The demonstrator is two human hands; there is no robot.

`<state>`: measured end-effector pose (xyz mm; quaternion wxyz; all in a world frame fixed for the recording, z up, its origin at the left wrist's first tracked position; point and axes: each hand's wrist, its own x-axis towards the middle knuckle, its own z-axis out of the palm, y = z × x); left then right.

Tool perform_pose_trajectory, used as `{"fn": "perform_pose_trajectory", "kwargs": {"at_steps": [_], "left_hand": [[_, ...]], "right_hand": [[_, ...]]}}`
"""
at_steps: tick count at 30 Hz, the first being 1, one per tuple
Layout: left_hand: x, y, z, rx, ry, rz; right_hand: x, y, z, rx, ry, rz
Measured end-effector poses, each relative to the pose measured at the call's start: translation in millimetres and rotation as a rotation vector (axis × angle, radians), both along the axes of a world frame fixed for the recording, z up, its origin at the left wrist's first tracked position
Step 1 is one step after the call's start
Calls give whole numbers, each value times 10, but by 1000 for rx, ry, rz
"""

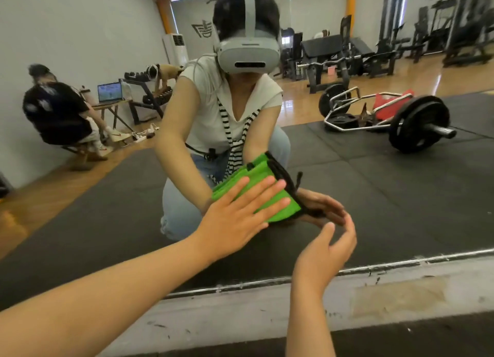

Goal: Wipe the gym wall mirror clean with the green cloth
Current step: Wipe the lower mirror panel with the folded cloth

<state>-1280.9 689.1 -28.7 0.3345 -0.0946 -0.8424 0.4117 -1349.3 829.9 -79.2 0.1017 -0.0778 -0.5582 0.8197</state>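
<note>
Pressing green cloth [254, 169] to mirror [374, 182], left hand [232, 220]; black edge [283, 177] rightward.

A loaded barbell [419, 126] is lying on black rubber mats [401, 185], just beside a chrome trap bar [344, 94], with something red [387, 105] (fabric or plastic, hard to tell) sitting inside that bar's frame. Black weight machines [334, 51] are standing farther back on the glossy wooden floor [379, 75]. At the left a person in a black shirt [57, 110] is sitting low beside a small folding surface [112, 105], where a laptop [110, 92] is glowing. A dumbbell rack [149, 94] and a white standing air conditioner [175, 49] are lining the wall nearby. A scuffed grey ledge [267, 303] is running along the bottom.
</note>
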Motion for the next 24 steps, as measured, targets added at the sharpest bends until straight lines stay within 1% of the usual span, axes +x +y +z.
{"fn": "perform_pose_trajectory", "kwargs": {"at_steps": [2, 3, 4, 5, 8, 9, 10, 14, 16, 20, 22, 24], "left_hand": [[10, -101, -138, -149, -110, -30], [7, -121, -131, -183, -126, -42], [-10, -111, -102, -178, -112, -57], [-29, -75, -74, -133, -73, -72], [-97, 83, -106, 76, 66, -64], [-111, 117, -183, 104, 77, -56], [-118, 129, -277, 93, 63, -58], [-56, -1, -595, -61, -79, -90], [-26, -8, -635, -77, -127, -71], [9, 85, -556, 20, -244, -81], [26, 72, -424, 74, -272, -155], [37, 4, -271, 135, -299, -244]], "right_hand": [[23, 18, -67, 14, -8, -6], [26, 12, -93, 20, -12, -5], [25, 3, -110, 31, -13, -4], [19, -9, -130, 52, -12, -7], [20, -51, -189, 132, 19, -7], [33, -67, -212, 150, 36, 11], [43, -78, -243, 163, 58, 28], [12, -67, -341, 207, 132, 37], [23, -59, -344, 167, 84, 10], [282, -112, -349, 48, -26, -131], [473, -203, -396, 2, -57, -112], [669, -308, -428, -6, -49, -29]]}}
